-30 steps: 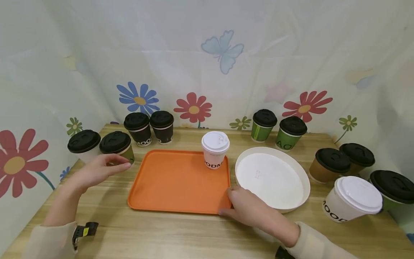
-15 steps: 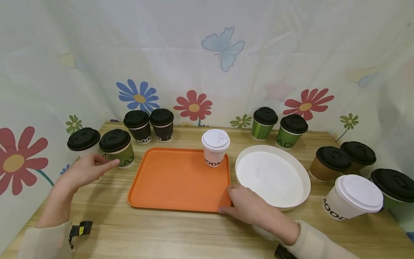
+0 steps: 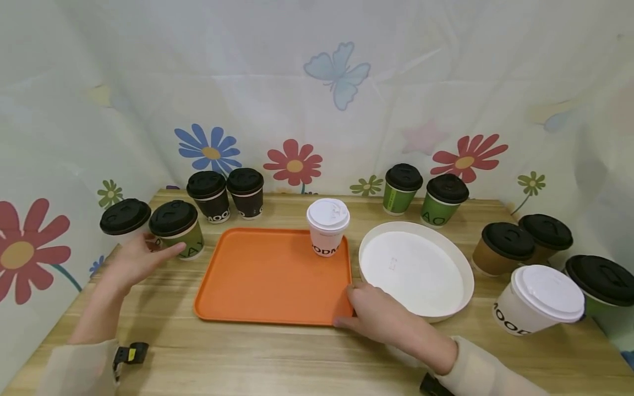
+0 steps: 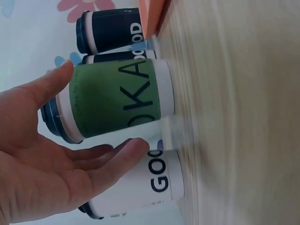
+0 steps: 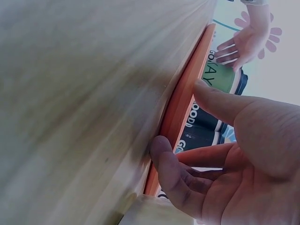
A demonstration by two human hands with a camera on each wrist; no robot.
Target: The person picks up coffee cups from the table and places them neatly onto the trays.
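My left hand is beside a green paper cup with a black lid, at the table's left. In the left wrist view its thumb lies along one side of the green cup, its fingers extended on the other side, towards a white cup with a dark lid. A gap shows between fingers and green cup. My right hand holds the near right corner of an orange tray, thumb at the front edge, fingers at the right side. A white-lidded cup stands at the tray's back right corner.
Two black cups stand behind the tray's left end. A round white tray lies right of the orange one. Two green cups are at the back right; brown cups, a white cup and another green cup crowd the right.
My left hand has drawn back to the left from in front of the green cup, then come in with its fingers between that cup and the white one. My right hand stays at the tray corner.
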